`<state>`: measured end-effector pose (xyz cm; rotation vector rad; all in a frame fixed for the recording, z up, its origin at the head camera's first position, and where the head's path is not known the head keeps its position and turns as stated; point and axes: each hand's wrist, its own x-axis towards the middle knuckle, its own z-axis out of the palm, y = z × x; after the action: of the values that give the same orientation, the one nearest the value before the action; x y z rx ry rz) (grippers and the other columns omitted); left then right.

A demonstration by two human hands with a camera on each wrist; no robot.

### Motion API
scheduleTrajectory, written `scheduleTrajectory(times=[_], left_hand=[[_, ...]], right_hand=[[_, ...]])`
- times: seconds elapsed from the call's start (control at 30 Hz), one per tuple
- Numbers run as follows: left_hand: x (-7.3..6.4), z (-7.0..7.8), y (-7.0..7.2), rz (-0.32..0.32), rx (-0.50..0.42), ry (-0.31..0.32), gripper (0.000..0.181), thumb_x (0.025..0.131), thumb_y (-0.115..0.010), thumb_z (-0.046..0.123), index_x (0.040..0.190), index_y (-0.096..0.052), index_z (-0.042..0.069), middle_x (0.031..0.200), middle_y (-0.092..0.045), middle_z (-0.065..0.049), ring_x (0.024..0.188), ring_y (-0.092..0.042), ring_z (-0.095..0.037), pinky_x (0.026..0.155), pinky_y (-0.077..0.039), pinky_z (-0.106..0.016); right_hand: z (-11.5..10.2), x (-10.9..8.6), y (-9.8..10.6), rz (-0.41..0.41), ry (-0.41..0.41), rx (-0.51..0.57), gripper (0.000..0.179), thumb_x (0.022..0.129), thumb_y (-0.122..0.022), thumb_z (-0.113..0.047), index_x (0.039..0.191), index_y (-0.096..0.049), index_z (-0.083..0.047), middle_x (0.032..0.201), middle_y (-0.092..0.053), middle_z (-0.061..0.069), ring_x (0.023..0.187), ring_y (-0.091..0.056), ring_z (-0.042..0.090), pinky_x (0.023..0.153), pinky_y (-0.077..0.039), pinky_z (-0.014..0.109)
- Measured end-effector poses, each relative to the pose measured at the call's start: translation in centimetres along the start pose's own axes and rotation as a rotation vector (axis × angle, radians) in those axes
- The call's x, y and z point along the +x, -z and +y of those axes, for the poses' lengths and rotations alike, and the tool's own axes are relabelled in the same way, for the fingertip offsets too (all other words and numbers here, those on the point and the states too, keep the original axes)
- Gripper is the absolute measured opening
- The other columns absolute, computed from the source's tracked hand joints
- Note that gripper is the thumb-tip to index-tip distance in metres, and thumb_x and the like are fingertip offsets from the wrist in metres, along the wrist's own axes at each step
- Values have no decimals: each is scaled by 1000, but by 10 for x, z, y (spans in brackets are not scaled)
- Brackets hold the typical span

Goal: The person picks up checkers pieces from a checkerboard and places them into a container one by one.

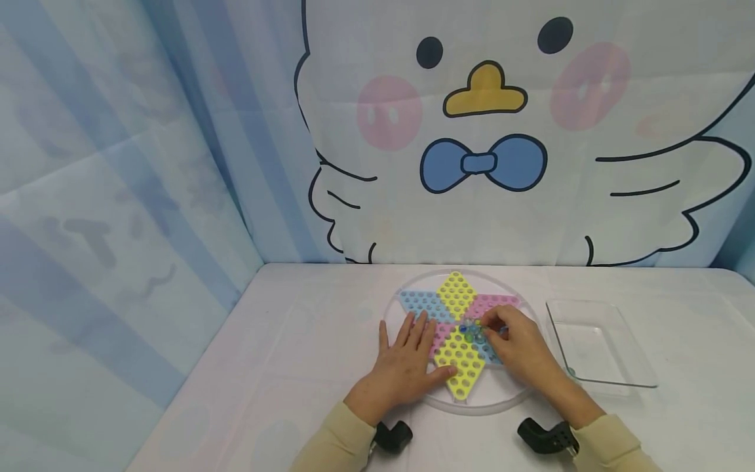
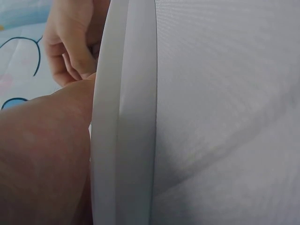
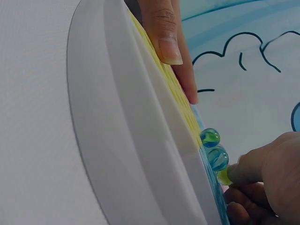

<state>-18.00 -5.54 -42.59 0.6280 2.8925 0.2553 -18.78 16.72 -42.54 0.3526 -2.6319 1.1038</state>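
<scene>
A round white Chinese checkers board (image 1: 498, 388) with a yellow, blue and pink star of holes lies on the table. My left hand (image 1: 401, 368) rests flat on its left side, fingers spread, thumb over the yellow point. Glass marbles (image 1: 470, 330) cluster near the star's centre. At the cluster's right, the fingers of my right hand (image 1: 522, 344) are bent. In the right wrist view, its thumb and fingers pinch a yellow-green marble (image 3: 224, 176), beside a blue marble (image 3: 217, 158) and a blue-green one (image 3: 210, 137). The left wrist view shows mostly the board's rim (image 2: 124, 122).
A clear rectangular plastic box (image 1: 613, 351) stands right of the board, with a marble (image 1: 571, 372) visible at its near left corner. Black wrist devices (image 1: 394, 438) sit below both wrists. Behind the table (image 1: 283, 367) hangs a printed cartoon curtain (image 1: 483, 216).
</scene>
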Motion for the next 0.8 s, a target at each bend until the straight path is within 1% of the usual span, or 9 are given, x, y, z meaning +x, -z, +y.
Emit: scheduleTrajectory(times=[0.17,0.33,0.5,0.53,0.7,0.77,0.8], left_hand=[[0,0,1,-1,0,-2,91,94,-35,74,161,-13,17,169,-4,-2,157,1,-24,119,2,-67],[0,0,1,-1,-1,-3,91,93,-34,74,161,-13,17,169,-4,-2,157,1,-24,119,2,-67],[-1,0,1,-2,-2,-1,91,93,-35,75,161,-13,17,169,-4,-2,157,1,-24,119,2,-67],[-1,0,1,-3,-2,-1,91,93,-35,75,161,-13,17,169,-4,-2,157,1,-24,119,2,-67],[-1,0,1,-6,-7,-2,91,93,-34,75,161,-12,18,169,-3,-2,157,2,-24,119,2,-67],[-1,0,1,-6,-9,-3,91,93,-34,75,161,-12,17,169,-3,-2,157,2,-24,119,3,-67],[-1,-1,1,-6,-10,-4,91,93,-34,75,161,-12,17,169,-3,-2,157,2,-24,119,3,-67]], right_hand=[[0,0,2,-17,-30,5,12,90,-65,-1,101,-63,-6,97,-65,7,88,-57,16,72,-48,20],[-1,0,4,-13,-28,10,12,90,-65,-1,101,-63,-5,97,-66,7,88,-58,16,72,-48,20],[0,2,6,-10,-42,16,11,91,-65,-2,101,-64,-5,98,-68,8,91,-61,18,75,-51,20],[-1,2,7,-8,-46,16,10,91,-65,-2,101,-64,-5,98,-68,8,91,-62,18,76,-52,21],[-3,2,10,9,-52,15,11,91,-65,-1,101,-63,-5,99,-67,9,92,-63,20,80,-57,30],[-5,2,11,13,-53,11,12,91,-66,-1,102,-63,-5,99,-67,9,92,-63,20,80,-56,30],[-6,2,12,14,-51,11,12,91,-66,-1,102,-63,-5,100,-66,9,91,-63,20,79,-56,28]])
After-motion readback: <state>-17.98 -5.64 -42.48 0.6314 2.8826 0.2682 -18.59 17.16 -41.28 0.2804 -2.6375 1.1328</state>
